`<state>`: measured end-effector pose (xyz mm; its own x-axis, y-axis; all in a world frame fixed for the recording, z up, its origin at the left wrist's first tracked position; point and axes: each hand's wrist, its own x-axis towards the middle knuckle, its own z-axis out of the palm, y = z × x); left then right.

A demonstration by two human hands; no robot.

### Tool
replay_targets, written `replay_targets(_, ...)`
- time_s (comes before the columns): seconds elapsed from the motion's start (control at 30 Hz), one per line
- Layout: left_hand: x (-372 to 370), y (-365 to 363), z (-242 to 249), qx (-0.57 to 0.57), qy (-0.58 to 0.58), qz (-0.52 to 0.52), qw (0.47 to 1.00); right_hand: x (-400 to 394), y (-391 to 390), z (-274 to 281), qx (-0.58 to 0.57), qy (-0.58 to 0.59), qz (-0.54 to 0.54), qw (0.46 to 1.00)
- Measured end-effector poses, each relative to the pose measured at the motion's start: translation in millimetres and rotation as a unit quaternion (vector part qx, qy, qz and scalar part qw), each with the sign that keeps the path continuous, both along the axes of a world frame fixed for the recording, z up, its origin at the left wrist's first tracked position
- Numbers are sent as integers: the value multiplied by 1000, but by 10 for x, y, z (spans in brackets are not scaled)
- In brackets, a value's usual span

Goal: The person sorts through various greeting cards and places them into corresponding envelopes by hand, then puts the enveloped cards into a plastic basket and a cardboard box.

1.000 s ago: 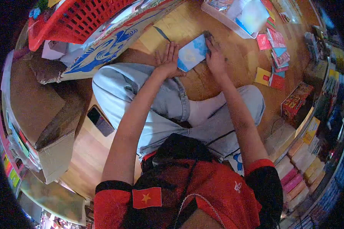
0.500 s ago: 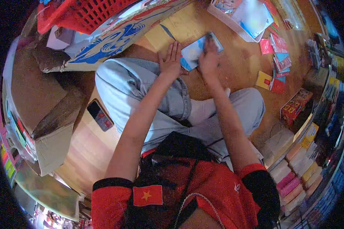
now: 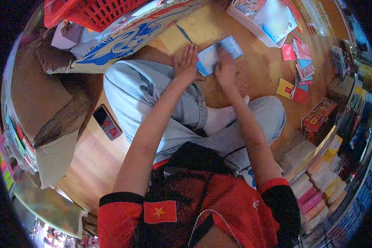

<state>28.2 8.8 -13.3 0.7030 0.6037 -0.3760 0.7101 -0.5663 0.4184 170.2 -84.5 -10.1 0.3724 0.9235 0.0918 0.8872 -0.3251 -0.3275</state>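
Observation:
A light blue and white sheet or booklet lies on the wooden floor in front of my crossed legs. My left hand rests flat at its left edge, fingers stretched out and thumb spread. Over the middle of the sheet is my right hand, smeared by motion, so its fingers do not show clearly. Whether it holds anything cannot be made out. Just beyond my left hand lies a yellowish flat sheet with a dark strip on it.
A printed cardboard box with a red basket above stands at left, near an open brown carton. A phone lies by my knee. At right are a white box, small colored packets, a red box and stacked goods.
My right hand has shifted slightly left and down over the sheet, uncovering more of its right end. My left hand stays at the sheet's left edge. The view has shifted slightly.

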Motion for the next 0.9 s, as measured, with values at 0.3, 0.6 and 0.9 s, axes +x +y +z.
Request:
replay_targets(0.3, -28, 57, 29, 22, -58, -4, 998, 421, -76, 211, -68, 125, 240, 960)
replay_targets(0.6, 13, -28, -540, 421, 20, 24, 907, -628, -125, 160, 39, 108, 92, 989)
replay_targets(0.9, -27, 74, 129, -30, 15, -9, 999, 183, 221, 29, 51, -24, -101, 993)
